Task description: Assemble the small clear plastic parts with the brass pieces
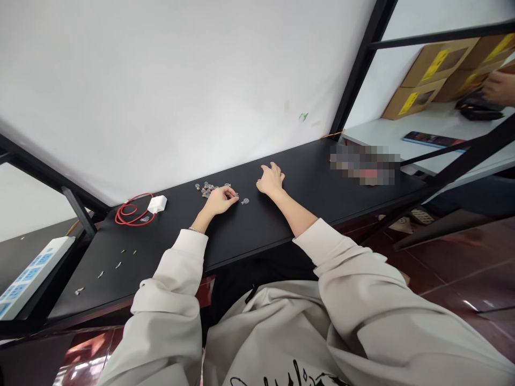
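Note:
My left hand is low over the black tabletop, with thumb and fingertips pinched together on a small clear plastic piece that shows only in part. Beside and partly behind that hand lies a loose pile of similar small clear pieces, some with a brownish end. One single clear piece rests just right of the left fingertips. Farther right, my right hand touches or hovers close above the tabletop, its fingers spread and nothing visible in them.
A white charger with a coiled red cable lies at the left. Small scraps are scattered near the left front. A power strip stands beyond the left edge. At right, a blurred-out item; beyond, another person's hand.

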Motion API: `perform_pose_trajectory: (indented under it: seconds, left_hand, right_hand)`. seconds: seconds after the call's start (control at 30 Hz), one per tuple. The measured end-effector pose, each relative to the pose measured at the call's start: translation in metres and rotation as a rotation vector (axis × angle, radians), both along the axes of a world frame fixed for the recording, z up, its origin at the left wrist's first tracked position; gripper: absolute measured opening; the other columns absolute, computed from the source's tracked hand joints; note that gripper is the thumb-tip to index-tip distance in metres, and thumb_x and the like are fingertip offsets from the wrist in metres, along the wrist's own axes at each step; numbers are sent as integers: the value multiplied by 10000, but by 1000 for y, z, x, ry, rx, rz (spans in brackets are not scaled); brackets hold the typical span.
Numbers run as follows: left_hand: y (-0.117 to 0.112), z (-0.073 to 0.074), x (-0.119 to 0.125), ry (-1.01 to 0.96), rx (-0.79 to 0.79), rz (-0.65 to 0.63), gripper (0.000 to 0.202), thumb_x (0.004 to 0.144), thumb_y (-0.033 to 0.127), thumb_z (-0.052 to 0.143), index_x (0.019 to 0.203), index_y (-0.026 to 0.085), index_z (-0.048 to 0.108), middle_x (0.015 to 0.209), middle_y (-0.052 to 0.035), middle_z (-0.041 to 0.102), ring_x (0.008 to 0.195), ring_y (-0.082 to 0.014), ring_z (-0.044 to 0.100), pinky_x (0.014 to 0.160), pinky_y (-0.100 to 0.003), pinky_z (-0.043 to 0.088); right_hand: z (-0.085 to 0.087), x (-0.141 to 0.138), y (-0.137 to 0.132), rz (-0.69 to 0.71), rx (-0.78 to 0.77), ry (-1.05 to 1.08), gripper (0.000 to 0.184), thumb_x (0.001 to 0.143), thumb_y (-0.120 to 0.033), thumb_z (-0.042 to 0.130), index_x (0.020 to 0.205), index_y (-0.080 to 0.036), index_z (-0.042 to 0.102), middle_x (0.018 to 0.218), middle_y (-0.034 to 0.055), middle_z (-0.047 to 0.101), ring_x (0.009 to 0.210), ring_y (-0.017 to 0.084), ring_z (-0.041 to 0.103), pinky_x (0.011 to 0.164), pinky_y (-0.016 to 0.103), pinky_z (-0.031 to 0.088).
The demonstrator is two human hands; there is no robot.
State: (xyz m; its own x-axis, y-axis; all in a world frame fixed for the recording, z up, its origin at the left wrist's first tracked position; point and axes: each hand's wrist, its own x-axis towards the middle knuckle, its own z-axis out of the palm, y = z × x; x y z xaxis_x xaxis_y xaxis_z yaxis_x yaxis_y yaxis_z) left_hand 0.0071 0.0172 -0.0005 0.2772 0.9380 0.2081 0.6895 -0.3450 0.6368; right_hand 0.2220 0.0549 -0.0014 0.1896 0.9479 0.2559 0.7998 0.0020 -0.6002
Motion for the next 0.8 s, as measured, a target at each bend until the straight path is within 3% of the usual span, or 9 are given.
perform_pose_trajectory:
  seconds: [0.13,0.23,0.33,0.47,0.6,0.8]
  left_hand:
    - [0,0,-1,1,5,-8,158,778,320,738,861,189,707,804,-34,729,570,-120,577,592,-277,481]
    - [1,0,-1,3,5,-6,159,778,320,739,860,188,707,806,-36,729,573,-121,581,593,-277,482]
    - [1,0,-1,5,-4,-7,170,778,328,739,865,186,707,804,-36,729,582,-123,588,603,-278,485]
    - [0,1,0,14,-18,-8,185,785,337,732,877,179,707,808,-34,730,588,-119,588,602,-268,480]
    - [-1,2,0,17,-21,1,186,789,338,731,880,177,709,825,-36,733,589,-113,582,606,-264,480]
    - [0,0,0,0,-19,-7,189,789,337,735,881,174,710,801,-36,724,584,-115,578,595,-262,479]
  right_hand:
    - [2,2,0,-5,-81,-59,501,825,-110,656,1321,-91,589,1510,256,415,1416,409,370,1122,581,315]
    - [6,3,-2,40,-122,-94,346,857,-93,614,1197,-46,657,1313,271,587,1294,391,521,1070,513,402]
    - [9,4,-3,81,-152,-123,260,844,-50,609,1087,-35,702,1166,258,669,1206,368,601,1018,450,460]
    - [11,6,-1,58,-189,-116,345,816,-27,635,1152,-57,705,1182,216,691,1191,332,630,1022,403,472]
    - [7,10,3,20,-182,29,474,799,-20,651,1259,-125,699,1253,187,676,1182,308,640,1006,378,497]
    - [5,14,7,-7,-124,163,375,761,29,652,1065,-149,781,1145,157,717,1097,280,678,975,356,513]
